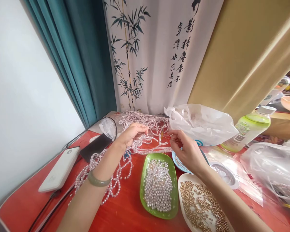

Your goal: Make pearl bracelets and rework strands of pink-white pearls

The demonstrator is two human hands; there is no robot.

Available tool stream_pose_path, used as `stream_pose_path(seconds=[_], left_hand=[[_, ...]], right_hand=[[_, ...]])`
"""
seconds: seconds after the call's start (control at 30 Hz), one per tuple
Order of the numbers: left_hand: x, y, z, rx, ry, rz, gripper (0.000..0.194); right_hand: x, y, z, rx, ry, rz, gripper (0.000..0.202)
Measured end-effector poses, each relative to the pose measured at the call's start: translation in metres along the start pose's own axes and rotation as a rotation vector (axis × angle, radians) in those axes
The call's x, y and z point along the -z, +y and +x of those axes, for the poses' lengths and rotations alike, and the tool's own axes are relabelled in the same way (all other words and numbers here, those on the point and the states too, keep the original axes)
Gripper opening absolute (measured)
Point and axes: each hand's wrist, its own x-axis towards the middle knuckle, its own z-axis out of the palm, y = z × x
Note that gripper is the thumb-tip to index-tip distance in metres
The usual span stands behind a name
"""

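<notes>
My left hand (135,132), with a green bangle (99,179) on its wrist, has its fingertips pinched together above a heap of pearl bead strands (145,120). To its right, my right hand (183,148) is closed in a pinch as well. A very fine line shows faintly by its fingertips; what either hand grips is too small to make out. Just below the hands, a green tray (142,193) holds loose pearl beads (158,185). Under my right forearm lies a white plate (183,178) of gold beads (195,203). A blue plate (177,164) is partly hidden by my right hand.
More bead strands (87,170) lie left of my left forearm. Beyond them are a white power bank (59,169), a dark phone-like slab (95,147) and cables. A white plastic bag (200,124), a green-labelled bottle (248,129) and clear bags (273,164) stand at the right.
</notes>
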Motion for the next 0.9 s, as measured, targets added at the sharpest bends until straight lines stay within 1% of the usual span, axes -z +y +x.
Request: stream_pose_path(seconds=[0.13,0.23,0.27,0.33,0.37,0.43,0.47,0.53,0.6,0.67,0.73,0.8,0.87,0.9], left_hand=[[0.002,-0.009,0.005,0.014,0.011,-0.022,0.027],[-0.001,-0.018,0.009,-0.004,0.024,0.012,0.027],[-0.003,-0.020,0.009,-0.006,0.039,0.026,0.028],[-0.006,-0.023,0.011,-0.003,0.087,0.036,0.029],[-0.007,-0.023,0.012,-0.005,0.101,0.025,0.029],[-0.008,-0.024,0.013,-0.001,0.099,-0.013,0.031],[-0.007,-0.024,0.014,0.006,0.101,-0.036,0.032],[-0.006,-0.025,0.014,0.010,0.099,-0.079,0.032],[-0.005,-0.025,0.013,0.014,0.101,-0.120,0.030],[-0.005,-0.025,0.011,0.022,0.100,-0.154,0.029],[-0.005,-0.025,0.011,0.030,0.095,-0.174,0.027],[-0.005,-0.025,0.010,0.031,0.090,-0.182,0.026],[-0.005,-0.026,0.010,0.024,0.085,-0.181,0.026],[-0.006,-0.026,0.010,0.022,0.081,-0.176,0.025]], right_hand=[[-0.001,0.009,0.007,-0.003,-0.039,0.030,0.021],[-0.005,0.025,0.020,0.050,-0.094,0.023,0.025],[-0.004,0.032,0.024,0.079,-0.142,0.020,0.027],[0.006,0.045,0.030,0.127,-0.245,0.036,0.027],[0.016,0.050,0.030,0.115,-0.276,0.046,0.027],[0.044,0.057,0.021,0.003,-0.272,0.059,0.025],[0.062,0.058,0.012,-0.085,-0.241,0.055,0.025],[0.101,0.058,-0.017,-0.266,-0.153,0.021,0.026],[0.136,0.058,-0.057,-0.384,-0.074,-0.065,0.029],[0.160,0.064,-0.105,-0.484,-0.003,-0.239,0.030],[0.171,0.076,-0.154,-0.615,0.008,-0.431,0.030],[0.169,0.091,-0.197,-0.739,0.004,-0.539,0.033],[0.160,0.106,-0.228,-0.712,0.042,-0.656,0.038],[0.154,0.113,-0.238,-0.686,0.052,-0.697,0.039]])
